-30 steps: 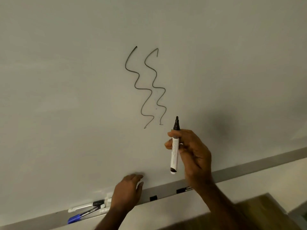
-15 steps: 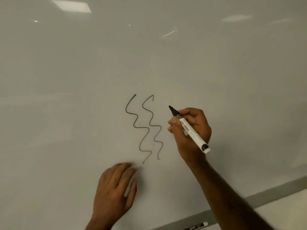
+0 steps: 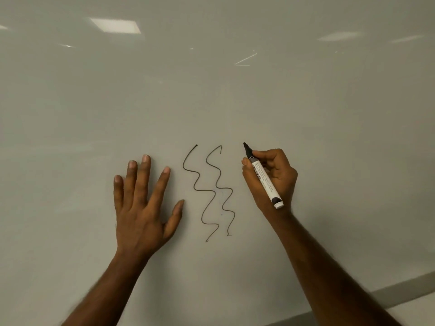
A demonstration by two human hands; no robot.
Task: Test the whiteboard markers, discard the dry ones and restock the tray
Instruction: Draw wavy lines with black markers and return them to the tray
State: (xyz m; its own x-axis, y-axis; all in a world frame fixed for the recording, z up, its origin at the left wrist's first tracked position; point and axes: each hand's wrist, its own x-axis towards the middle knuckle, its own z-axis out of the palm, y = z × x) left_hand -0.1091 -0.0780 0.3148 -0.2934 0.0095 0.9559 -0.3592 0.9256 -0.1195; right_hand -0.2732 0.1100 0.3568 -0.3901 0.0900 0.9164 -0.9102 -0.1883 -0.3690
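White-barrelled black-tipped marker point(image 3: 265, 181) sits pinched in your right hand point(image 3: 274, 184), nib angled up-left for a test stroke; your flat, straight-fingered left hand point(image 3: 143, 212) braces the glossy whiteboard point(image 3: 329, 114).

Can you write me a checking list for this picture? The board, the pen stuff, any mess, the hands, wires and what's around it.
Surface: glossy white whiteboard, marked only by two squiggles.
Job's things: white-barrelled marker with a black tip, uncapped, tip pointing up; wavy dark left squiggle and right squiggle side by side.
Clutter: nothing seen.
Hands: left hand flat on the board, fingers spread, left of the squiggles; right hand grips the marker, right of them.
Cables: nothing seen.
Surroundings: grey strip along the board's lower edge; ceiling-light reflections on the board.
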